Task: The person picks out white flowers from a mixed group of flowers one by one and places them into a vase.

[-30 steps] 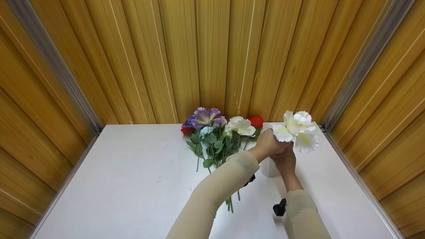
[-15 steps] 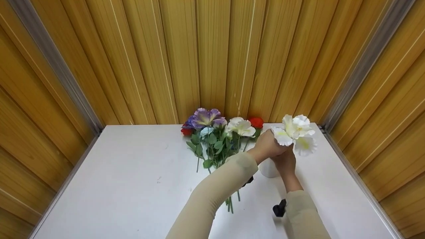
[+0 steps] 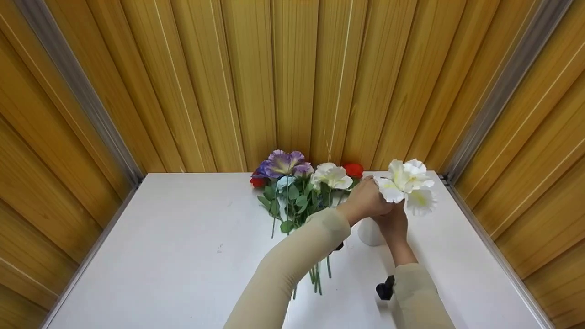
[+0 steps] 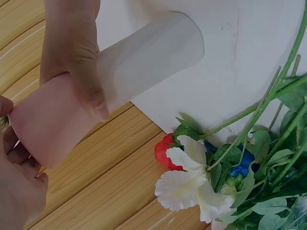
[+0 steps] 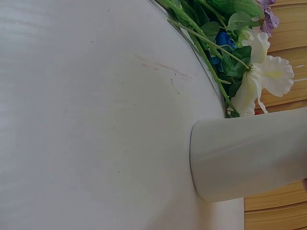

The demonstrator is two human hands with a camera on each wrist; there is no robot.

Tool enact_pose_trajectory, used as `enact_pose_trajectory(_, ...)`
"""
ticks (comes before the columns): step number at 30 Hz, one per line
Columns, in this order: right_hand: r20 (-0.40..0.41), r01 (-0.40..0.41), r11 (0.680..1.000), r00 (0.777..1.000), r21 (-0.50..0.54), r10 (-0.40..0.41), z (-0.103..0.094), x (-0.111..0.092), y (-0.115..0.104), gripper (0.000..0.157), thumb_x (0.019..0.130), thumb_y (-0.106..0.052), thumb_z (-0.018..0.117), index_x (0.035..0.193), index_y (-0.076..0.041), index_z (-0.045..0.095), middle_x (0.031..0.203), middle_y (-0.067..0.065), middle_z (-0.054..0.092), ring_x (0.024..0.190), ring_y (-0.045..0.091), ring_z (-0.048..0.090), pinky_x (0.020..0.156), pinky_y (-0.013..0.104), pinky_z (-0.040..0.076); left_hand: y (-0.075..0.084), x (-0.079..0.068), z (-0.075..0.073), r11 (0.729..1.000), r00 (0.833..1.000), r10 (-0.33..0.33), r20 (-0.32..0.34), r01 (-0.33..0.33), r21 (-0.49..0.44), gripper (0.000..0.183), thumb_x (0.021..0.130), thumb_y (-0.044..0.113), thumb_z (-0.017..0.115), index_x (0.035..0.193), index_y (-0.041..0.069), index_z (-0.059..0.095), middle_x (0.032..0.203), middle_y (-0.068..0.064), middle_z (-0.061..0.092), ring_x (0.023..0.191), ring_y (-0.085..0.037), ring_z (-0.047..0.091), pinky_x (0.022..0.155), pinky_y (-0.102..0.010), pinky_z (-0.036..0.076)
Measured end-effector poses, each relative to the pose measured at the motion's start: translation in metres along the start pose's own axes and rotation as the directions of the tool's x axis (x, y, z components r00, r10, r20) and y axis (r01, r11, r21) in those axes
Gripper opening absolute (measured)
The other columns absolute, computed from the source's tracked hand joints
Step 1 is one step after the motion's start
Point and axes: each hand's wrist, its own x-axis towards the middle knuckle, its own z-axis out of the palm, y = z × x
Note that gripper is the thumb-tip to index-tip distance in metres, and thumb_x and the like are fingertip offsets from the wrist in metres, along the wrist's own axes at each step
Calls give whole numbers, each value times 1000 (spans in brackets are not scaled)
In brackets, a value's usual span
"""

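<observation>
White petals of an artificial flower sprig stand above a white cylindrical vase at about 2 o'clock on the white table. The left hand is curled around the sprig just below its blooms, right at the mouth of the vase. The right hand wraps the upper part of the vase from the 3 o'clock side; in the left wrist view its fingers press against the vase wall, and the vase stands upright on the table. Both forearms wear beige sleeves.

At 12 o'clock, near the wood-panelled wall, lies a bunch of artificial flowers: a purple bloom, a white one, red ones and a blue one among green leaves, with stems pointing toward 6 o'clock. The bunch lies just beside the vase, on its 9 o'clock side.
</observation>
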Motion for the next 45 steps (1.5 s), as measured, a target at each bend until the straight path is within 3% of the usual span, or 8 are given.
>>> enact_pose_trajectory(3,32,-76,988,997,132,72,0,-1,0,88,82,-11,79,148,14,27,143,35,51,123,50,59,106,58,47,-4,-1,-10,990,997,78,-2,-78,118,31,94,44,66,109,20,77,93,2,78,99,-13,71,92,-19,53)
enact_pose_trajectory(7,83,-153,978,986,142,143,-2,0,0,89,86,-22,77,148,13,25,135,38,57,120,51,60,105,59,48,-12,-2,-27,964,989,148,-4,-143,222,25,97,31,63,95,11,78,93,-3,76,94,-17,69,87,-24,55)
enact_pose_trajectory(11,164,-259,960,957,109,239,-6,1,-3,93,88,-36,74,149,15,26,136,38,56,126,52,55,108,60,43,-23,-4,-45,960,986,159,-38,-146,238,21,99,19,61,108,8,76,110,-4,77,108,-21,70,101,-30,53)
enact_pose_trajectory(16,139,-309,925,949,223,283,-5,0,-5,95,85,-33,79,151,12,27,149,32,44,142,44,41,122,53,31,-38,-6,-65,985,995,81,-59,-71,156,26,100,19,60,120,10,74,123,-5,75,118,-23,69,105,-33,53)
enact_pose_trajectory(23,-1,-127,982,992,138,129,0,1,-4,87,80,-16,80,143,16,29,140,39,50,127,52,56,107,59,46,-63,-7,-81,995,993,-104,-47,104,-12,30,102,21,60,128,11,72,132,-6,72,123,-23,67,109,-35,52)
enact_pose_trajectory(32,75,-199,965,979,171,188,-2,4,1,80,82,-17,81,137,8,29,135,38,55,126,55,55,106,62,44,-107,-20,-80,954,965,-250,-83,231,-194,31,101,14,58,128,6,71,122,-12,75,111,-27,71,97,-39,58)
enact_pose_trajectory(37,77,-192,966,980,171,181,-2,3,1,80,83,-16,80,138,8,28,137,37,53,129,54,54,108,62,43,-131,-30,-70,914,945,-316,-78,282,-292,29,100,10,59,123,1,72,122,-17,74,110,-31,70,98,-43,57)
enact_pose_trajectory(45,85,-194,967,980,168,182,-4,4,1,84,84,-16,80,141,11,25,140,39,51,131,55,52,110,62,42,-151,-44,-48,880,927,-369,-71,325,-346,26,97,8,59,115,-3,75,116,-19,76,102,-30,70,95,-44,58)
